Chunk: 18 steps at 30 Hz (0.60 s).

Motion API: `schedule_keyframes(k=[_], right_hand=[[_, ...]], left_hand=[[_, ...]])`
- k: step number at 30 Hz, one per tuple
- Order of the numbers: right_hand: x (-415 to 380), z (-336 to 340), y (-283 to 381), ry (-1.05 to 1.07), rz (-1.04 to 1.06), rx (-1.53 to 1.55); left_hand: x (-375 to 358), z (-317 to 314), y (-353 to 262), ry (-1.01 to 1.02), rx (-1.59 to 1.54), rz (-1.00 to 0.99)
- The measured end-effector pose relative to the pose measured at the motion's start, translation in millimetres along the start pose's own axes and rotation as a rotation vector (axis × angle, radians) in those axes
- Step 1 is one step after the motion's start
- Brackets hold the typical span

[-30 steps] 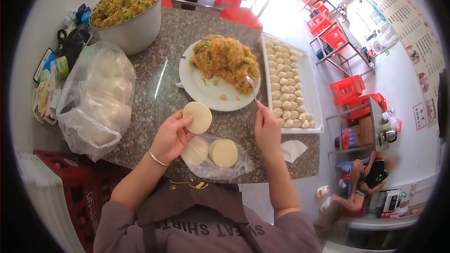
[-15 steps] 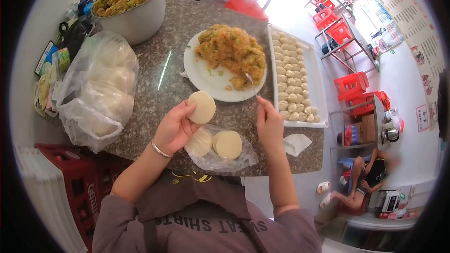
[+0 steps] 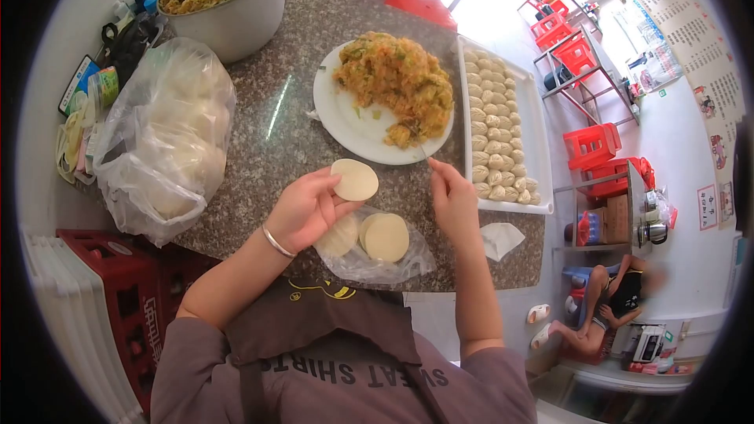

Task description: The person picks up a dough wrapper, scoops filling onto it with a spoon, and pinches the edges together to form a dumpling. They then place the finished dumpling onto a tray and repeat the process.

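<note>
A round dumpling wrapper (image 3: 356, 181) is pinched at its edge by my left hand (image 3: 301, 210), above the table's near side. My right hand (image 3: 455, 202) grips a spoon (image 3: 426, 155) by its handle, and the spoon's head is hidden at the filling. Chopped orange-green filling (image 3: 397, 78) is heaped on a white plate (image 3: 334, 122) beyond both hands. Under and between them, more round wrappers (image 3: 386, 237) lie on a clear plastic bag (image 3: 404, 267). Rows of pleated dumplings (image 3: 493, 122) sit in a white tray (image 3: 537, 141) at the right.
A large pot (image 3: 243, 31) of filling stands at the back left. Nearer, a plastic bag of pale dough (image 3: 169, 137) rests by the table edge. White paper (image 3: 501, 241) lies right of my right hand. Another person (image 3: 613, 302) sits at the far right.
The wrapper in my left hand has shifted slightly right and tipped flatter. The spoon's head, visible earlier at the filling, is now hidden. The whole view has shifted slightly.
</note>
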State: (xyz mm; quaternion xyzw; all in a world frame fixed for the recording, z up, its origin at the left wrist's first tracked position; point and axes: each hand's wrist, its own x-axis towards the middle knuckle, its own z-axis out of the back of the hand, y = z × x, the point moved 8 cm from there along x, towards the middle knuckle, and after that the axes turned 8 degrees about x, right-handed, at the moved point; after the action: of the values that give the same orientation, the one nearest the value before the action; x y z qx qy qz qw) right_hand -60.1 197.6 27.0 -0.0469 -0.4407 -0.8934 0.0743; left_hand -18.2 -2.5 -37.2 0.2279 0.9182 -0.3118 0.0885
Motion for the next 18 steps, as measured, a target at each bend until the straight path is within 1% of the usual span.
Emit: schedule_keyframes(k=[2,4,7,9,11,12,13,16,18], right_hand=[[-0.3,-2.8,-3.2,0.004,-0.03,0.016],[-5.9,-13.1,-5.7,0.08,-0.061,0.123],[-15.6,-21.9,6.2,0.145,-0.03,0.15],[-22.4,-26.6,5.5,0.168,-0.046,0.142],[-28.9,-29.8,16.8,0.202,0.062,0.181],[-30.1,-28.0,22.2,0.191,0.113,0.138],[-31.3,-26.0,24.5,0.192,0.111,0.138],[-31.4,-17.1,22.6,0.219,0.052,0.166],[-28.5,-14.9,8.7,0.282,-0.117,0.264]], left_hand=[[4.3,-1.1,0.8,-0.002,-0.024,-0.001],[9.2,-2.7,2.6,-0.021,-0.064,0.04],[15.2,-9.3,-1.4,-0.012,-0.092,0.047],[19.5,-14.3,-8.0,0.009,-0.12,0.025],[21.5,-15.8,-13.6,0.032,-0.148,0.009],[22.0,-16.2,-17.4,0.053,-0.133,-0.012],[22.0,-16.8,-20.1,0.075,-0.115,-0.032],[22.1,-10.1,-16.7,0.032,-0.109,-0.035],[21.2,-10.1,-15.2,0.02,-0.094,-0.028]])
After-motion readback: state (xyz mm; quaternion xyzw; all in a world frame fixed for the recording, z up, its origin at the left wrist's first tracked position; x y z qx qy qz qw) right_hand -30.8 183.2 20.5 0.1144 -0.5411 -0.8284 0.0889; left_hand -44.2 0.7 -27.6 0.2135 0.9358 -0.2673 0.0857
